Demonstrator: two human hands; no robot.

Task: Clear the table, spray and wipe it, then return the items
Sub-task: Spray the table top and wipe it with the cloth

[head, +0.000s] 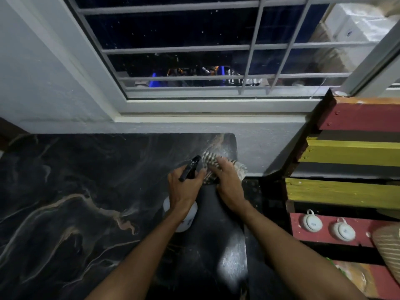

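Note:
The table [86, 191] has a dark marble-patterned top with pale veins and fills the lower left. My left hand [184, 187] is wrapped around the neck of a white spray bottle [188, 217] with a black trigger head [190, 168]. Beside it, my right hand [227, 180] presses a striped cloth [211, 161] flat on the tabletop near its far right corner. A wet, misty sheen lies on the surface around the cloth and along the right edge.
A white wall and barred window [194, 50] stand behind the table. To the right is a red and yellow slatted wooden rack [346, 152] holding two white round objects [312, 223] and a woven item [387, 247]. Dark floor lies between table and rack.

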